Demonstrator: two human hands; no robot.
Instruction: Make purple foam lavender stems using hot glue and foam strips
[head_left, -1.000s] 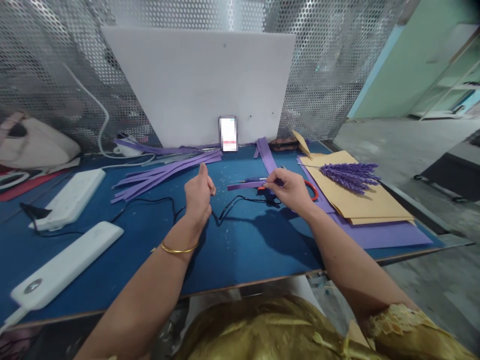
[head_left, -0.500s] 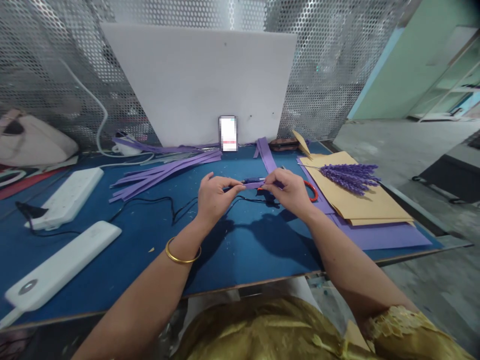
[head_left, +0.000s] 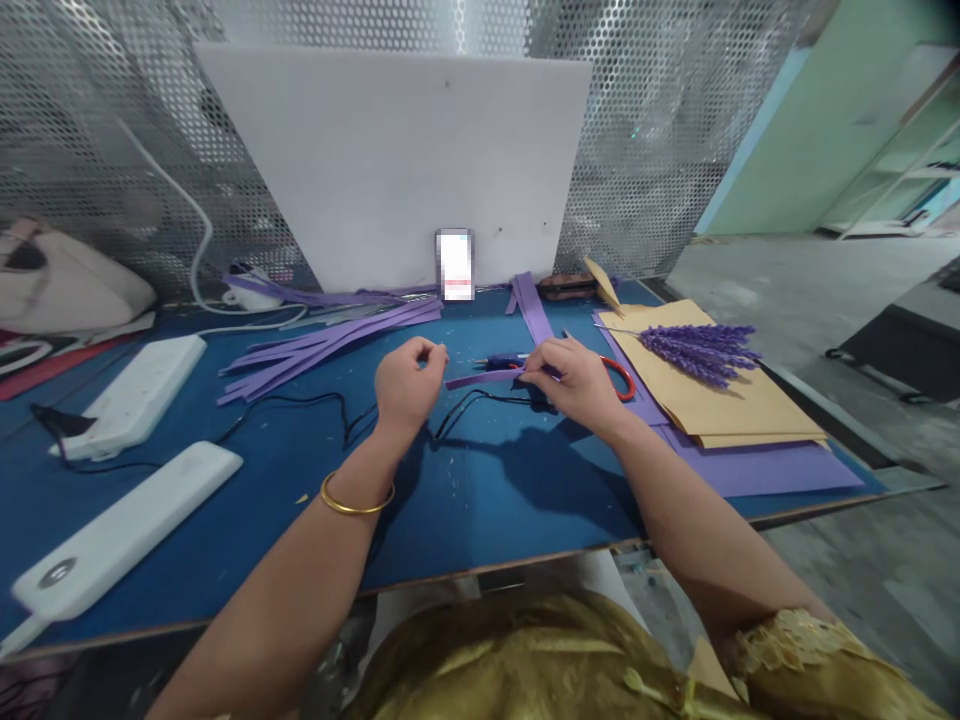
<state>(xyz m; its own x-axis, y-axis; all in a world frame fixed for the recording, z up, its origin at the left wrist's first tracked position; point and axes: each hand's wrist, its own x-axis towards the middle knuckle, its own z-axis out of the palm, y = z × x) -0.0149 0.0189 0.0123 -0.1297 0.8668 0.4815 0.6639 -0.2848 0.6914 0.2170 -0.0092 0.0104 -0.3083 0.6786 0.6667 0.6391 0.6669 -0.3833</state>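
Note:
My right hand [head_left: 571,377] pinches a narrow purple paper strip [head_left: 484,378] between thumb and fingertips. The strip's free end points left, over the blue table. Just beyond that end is my left hand [head_left: 409,385], its fingers curled in and apart from the strip, with nothing visible in them. A gold bangle [head_left: 355,498] circles my left wrist. Behind the strip lies a blue tool with a pointed tip [head_left: 501,360], partly covered by my right hand. Red-handled scissors [head_left: 621,380] show beside the right hand, their blades mostly hidden.
Purple strips [head_left: 330,350] lie at the back left, and more [head_left: 531,310] behind my right hand. Yellow paper [head_left: 735,410] bears a purple lavender bunch [head_left: 701,352]. White power strips [head_left: 131,545] and a black cable [head_left: 480,395] occupy the table. A phone [head_left: 455,265] leans on a white board [head_left: 420,150].
My left hand has let go of the purple strip's left end, moved left and curled inward. My right hand keeps its pinch almost in place.

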